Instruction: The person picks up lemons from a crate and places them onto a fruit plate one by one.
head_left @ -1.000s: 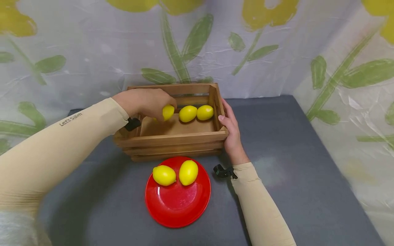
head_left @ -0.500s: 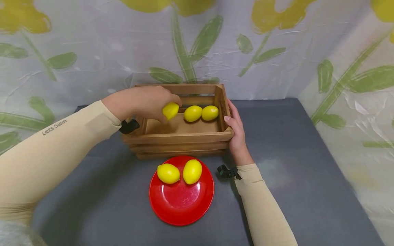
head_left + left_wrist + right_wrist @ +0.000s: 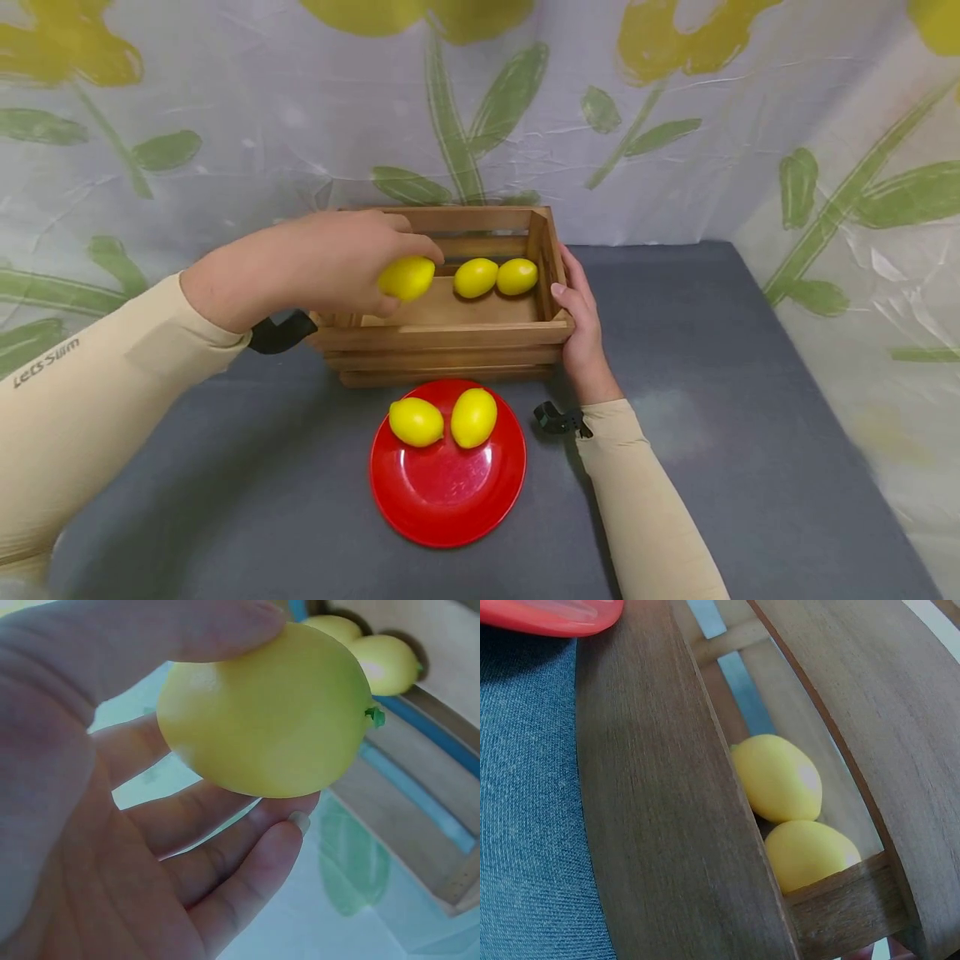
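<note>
My left hand (image 3: 322,262) holds a yellow lemon (image 3: 407,279) over the left part of a slatted wooden crate (image 3: 450,337). In the left wrist view, thumb and fingers pinch this lemon (image 3: 262,712), and its green stem tip points away from the palm. Two more lemons, one (image 3: 476,277) beside the other (image 3: 517,276), lie side by side in the crate's right end. My right hand (image 3: 581,325) grips the crate's right end wall, thumb over the rim. The right wrist view shows the crate's wooden slats and the same two lemons, with only a bit of hand at the bottom edge.
In front of the crate a red plate (image 3: 450,517) bears two lemons, one (image 3: 416,422) left of the other (image 3: 474,417). All stand on a dark grey tabletop (image 3: 690,467). A flower-printed curtain (image 3: 262,108) hangs close behind the crate.
My left hand has lifted the lemon up from the crate floor and drawn back leftward with it. The right hand keeps its grip on the crate. The head view has shifted slightly.
</note>
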`<state>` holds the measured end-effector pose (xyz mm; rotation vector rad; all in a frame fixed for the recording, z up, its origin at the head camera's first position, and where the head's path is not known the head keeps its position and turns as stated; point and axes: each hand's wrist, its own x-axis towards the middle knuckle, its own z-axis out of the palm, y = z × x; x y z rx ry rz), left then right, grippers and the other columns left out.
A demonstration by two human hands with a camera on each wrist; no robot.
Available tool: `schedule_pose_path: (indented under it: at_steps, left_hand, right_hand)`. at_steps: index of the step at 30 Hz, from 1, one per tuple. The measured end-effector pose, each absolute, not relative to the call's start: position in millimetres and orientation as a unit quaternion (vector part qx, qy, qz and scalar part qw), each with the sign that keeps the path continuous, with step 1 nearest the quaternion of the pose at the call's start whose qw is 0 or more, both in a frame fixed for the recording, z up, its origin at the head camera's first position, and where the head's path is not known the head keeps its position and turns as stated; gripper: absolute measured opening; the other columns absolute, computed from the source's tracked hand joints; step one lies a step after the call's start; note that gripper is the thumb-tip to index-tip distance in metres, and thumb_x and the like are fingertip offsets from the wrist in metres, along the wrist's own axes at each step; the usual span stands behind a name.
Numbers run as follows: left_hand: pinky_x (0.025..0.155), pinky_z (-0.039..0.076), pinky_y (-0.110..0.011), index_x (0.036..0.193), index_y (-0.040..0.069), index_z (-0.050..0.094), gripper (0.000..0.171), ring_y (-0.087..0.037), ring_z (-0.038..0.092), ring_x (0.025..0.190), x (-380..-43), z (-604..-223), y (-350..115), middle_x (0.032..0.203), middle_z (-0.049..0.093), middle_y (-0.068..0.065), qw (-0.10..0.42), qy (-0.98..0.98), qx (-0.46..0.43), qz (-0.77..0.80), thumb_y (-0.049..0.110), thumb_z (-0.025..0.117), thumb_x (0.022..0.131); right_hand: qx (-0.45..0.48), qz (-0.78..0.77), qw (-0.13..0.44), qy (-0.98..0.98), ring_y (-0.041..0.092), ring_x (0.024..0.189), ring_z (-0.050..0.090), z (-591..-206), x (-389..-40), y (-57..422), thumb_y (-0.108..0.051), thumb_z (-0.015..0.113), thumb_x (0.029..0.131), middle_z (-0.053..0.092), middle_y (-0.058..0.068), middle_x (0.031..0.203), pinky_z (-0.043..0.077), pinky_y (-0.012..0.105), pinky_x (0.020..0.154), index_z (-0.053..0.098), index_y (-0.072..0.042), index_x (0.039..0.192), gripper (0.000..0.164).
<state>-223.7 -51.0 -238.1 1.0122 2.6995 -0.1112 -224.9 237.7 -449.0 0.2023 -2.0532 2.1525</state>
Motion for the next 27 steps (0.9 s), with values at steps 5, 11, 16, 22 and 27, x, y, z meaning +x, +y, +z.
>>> schedule_pose_path:
  at_steps: [5, 11, 16, 22, 27]
  left_hand:
    - [0.09, 0.059, -0.048, 0.145, 0.033, 0.065, 0.061, -0.025, 0.063, 0.106, -197, -232, -56, 0.127, 0.067, -0.003, 0.099, 0.927, 0.36, -0.022, 0.027, 0.086, 0.088]
    - [0.084, 0.06, -0.043, 0.144, 0.033, 0.067, 0.064, -0.021, 0.062, 0.1, -171, -234, -66, 0.118, 0.068, 0.0, 0.072, 0.916, 0.394, -0.009, 0.025, 0.091, 0.085]
    - [0.084, 0.061, -0.043, 0.142, 0.032, 0.068, 0.065, -0.021, 0.063, 0.1, -156, -246, -72, 0.117, 0.068, 0.0, 0.069, 0.91, 0.408, -0.008, 0.025, 0.093, 0.082]
    - [0.082, 0.059, -0.04, 0.142, 0.032, 0.068, 0.067, -0.017, 0.061, 0.096, -141, -268, -79, 0.112, 0.065, 0.002, 0.086, 0.909, 0.407, 0.001, 0.025, 0.094, 0.082]
    - [0.08, 0.056, -0.039, 0.141, 0.033, 0.069, 0.065, -0.017, 0.059, 0.097, -133, -289, -85, 0.111, 0.065, 0.003, 0.094, 0.913, 0.396, 0.012, 0.025, 0.094, 0.082]
  right_hand:
    - [0.065, 0.717, 0.082, -0.69, 0.031, 0.153, 0.038, -449, -225, 238, -0.039, 0.044, 0.099, 0.034, -0.008, 0.173, 0.028, 0.063, 0.126, 0.039, -0.038, 0.166, 0.067]
    - [0.07, 0.717, 0.083, -0.688, 0.031, 0.154, 0.038, -448, -224, 237, -0.039, 0.044, 0.1, 0.034, -0.008, 0.173, 0.027, 0.062, 0.126, 0.038, -0.038, 0.167, 0.067]
    - [0.069, 0.713, 0.085, -0.692, 0.03, 0.153, 0.038, -449, -224, 238, -0.039, 0.043, 0.1, 0.034, -0.008, 0.173, 0.028, 0.062, 0.126, 0.039, -0.039, 0.166, 0.066]
    - [0.071, 0.711, 0.081, -0.695, 0.031, 0.153, 0.038, -449, -225, 238, -0.04, 0.043, 0.101, 0.034, -0.008, 0.173, 0.028, 0.063, 0.125, 0.039, -0.041, 0.166, 0.065]
    - [0.073, 0.71, 0.083, -0.695, 0.034, 0.153, 0.037, -450, -225, 239, -0.04, 0.042, 0.101, 0.034, -0.009, 0.172, 0.028, 0.065, 0.124, 0.039, -0.042, 0.165, 0.064]
